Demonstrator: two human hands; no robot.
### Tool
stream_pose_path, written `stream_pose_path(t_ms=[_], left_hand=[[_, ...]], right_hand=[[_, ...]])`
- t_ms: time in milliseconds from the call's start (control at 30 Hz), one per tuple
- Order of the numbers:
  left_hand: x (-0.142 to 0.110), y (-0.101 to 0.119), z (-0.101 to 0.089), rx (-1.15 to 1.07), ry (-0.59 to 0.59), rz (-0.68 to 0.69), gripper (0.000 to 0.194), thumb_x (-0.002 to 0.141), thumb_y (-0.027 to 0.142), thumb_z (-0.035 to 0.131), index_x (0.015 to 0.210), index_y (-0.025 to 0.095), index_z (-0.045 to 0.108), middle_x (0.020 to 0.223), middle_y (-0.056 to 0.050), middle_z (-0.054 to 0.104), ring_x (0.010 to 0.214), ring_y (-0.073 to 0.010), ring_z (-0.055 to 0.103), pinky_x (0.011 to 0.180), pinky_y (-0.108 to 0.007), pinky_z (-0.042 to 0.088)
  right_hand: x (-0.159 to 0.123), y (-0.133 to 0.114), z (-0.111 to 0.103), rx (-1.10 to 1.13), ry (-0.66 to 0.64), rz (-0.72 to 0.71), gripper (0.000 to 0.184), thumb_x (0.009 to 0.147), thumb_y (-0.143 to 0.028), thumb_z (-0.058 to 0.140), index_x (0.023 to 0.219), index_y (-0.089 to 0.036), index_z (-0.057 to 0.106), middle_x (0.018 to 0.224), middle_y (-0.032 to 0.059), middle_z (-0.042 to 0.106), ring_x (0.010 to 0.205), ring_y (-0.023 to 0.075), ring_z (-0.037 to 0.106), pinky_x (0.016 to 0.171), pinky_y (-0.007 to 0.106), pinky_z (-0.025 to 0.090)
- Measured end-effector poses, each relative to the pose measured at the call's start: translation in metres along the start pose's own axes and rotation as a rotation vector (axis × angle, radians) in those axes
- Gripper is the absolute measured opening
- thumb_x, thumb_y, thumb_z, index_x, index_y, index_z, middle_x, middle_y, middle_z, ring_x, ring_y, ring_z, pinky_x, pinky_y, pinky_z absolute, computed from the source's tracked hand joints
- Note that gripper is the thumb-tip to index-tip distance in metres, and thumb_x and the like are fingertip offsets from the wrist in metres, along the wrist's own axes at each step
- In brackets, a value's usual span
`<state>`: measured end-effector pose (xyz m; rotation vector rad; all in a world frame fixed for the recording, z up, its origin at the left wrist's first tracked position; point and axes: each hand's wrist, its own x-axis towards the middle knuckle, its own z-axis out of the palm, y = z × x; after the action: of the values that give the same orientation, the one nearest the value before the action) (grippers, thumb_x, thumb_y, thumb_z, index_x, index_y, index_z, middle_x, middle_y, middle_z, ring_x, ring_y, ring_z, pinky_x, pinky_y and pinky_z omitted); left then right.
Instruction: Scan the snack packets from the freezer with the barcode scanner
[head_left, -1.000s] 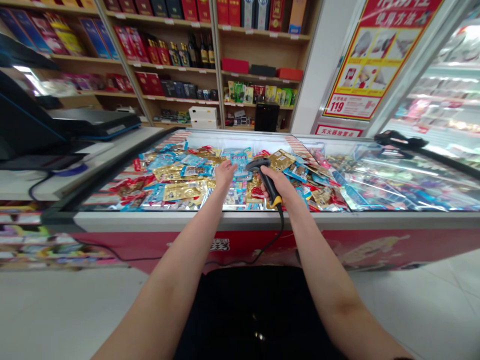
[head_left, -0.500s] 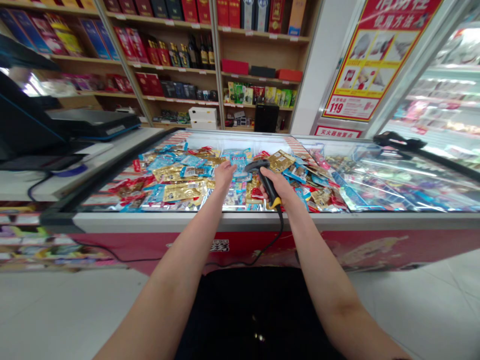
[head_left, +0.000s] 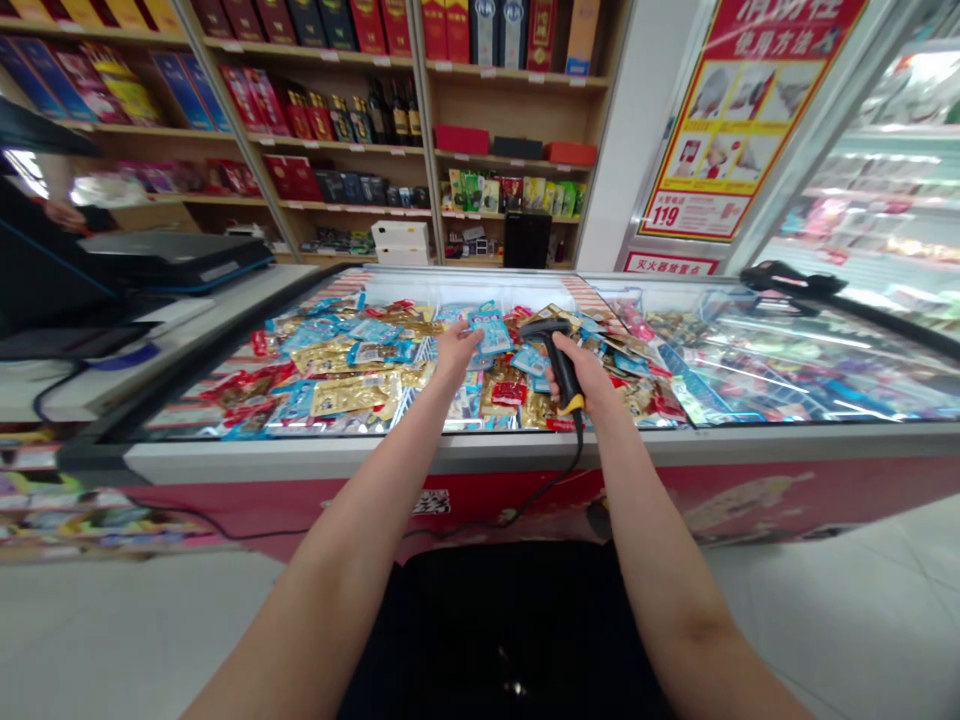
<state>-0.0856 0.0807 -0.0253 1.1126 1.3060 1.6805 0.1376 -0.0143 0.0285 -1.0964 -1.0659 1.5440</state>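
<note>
Both hands are closed on something: the left hand on a blue snack packet, the right hand on a corded barcode scanner. Taking the middle of the view as the clock's centre, wooden shelving stands from 10 to 1 o'clock, filled with boxed goods, dark bottles and colourful pouches. Nearer, a long chest display case with a red front runs from 9 to 3 o'clock. Its 9 o'clock half bears a loose heap of blue, gold and red packets; whether they lie inside or on a glass top cannot be told. Its 3 o'clock end shows mixed packages under glass.

The right fingers wrap round the scanner's black handle. The left thumb and fingers meet at the packet's 9 o'clock edge. That packet slants between the hands, at 2 o'clock from the left and 10 o'clock from the right, just beside the scanner's head.
</note>
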Motion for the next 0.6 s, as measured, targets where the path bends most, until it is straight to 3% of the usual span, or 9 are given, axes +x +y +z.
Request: stream_pose_path(t_ms=[167,333,467,600], left_hand=[[0.003,0.02,0.064,-0.067,-0.188,-0.014,0.046,0.071,0.023,0.078,0.115,0.012,0.071,0.088,-0.007,0.078,0.071,-0.0182,0.071,0.073,-0.033,0.059],[0.0,0.028,0.115,0.303,-0.259,0.181,0.068,0.073,0.012,0.076,0.14,0.011,0.064,0.128,-0.018,0.075,0.112,-0.0279,0.073,0.104,-0.042,0.055],[-0.011,0.026,0.12,0.652,-0.329,0.399,0.055,0.081,0.012,0.071,0.135,0.012,0.07,0.141,-0.017,0.069,0.136,-0.0315,0.061,0.121,-0.042,0.042],[-0.011,0.021,0.101,0.798,-0.326,0.423,0.049,0.085,0.013,0.066,0.134,0.014,0.071,0.136,-0.013,0.072,0.13,-0.0291,0.065,0.115,-0.039,0.046]], right_hand=[[-0.001,-0.014,-0.032,0.072,0.103,-0.061,0.032,0.108,-0.044,0.054,0.093,-0.018,0.063,0.054,-0.0013,0.063,0.035,0.0129,0.055,0.033,0.023,0.045],[-0.003,-0.021,-0.055,0.125,0.202,-0.105,0.035,0.105,-0.049,0.058,0.09,-0.018,0.063,0.052,-0.0019,0.06,0.034,0.0123,0.053,0.034,0.022,0.044],[0.0,-0.017,-0.063,0.132,0.206,-0.094,0.033,0.105,-0.047,0.059,0.09,-0.018,0.063,0.053,-0.0018,0.061,0.033,0.0121,0.052,0.033,0.023,0.044],[0.005,-0.011,-0.058,0.132,0.183,-0.071,0.031,0.107,-0.042,0.054,0.091,-0.017,0.064,0.053,-0.001,0.061,0.033,0.0124,0.052,0.031,0.023,0.043]])
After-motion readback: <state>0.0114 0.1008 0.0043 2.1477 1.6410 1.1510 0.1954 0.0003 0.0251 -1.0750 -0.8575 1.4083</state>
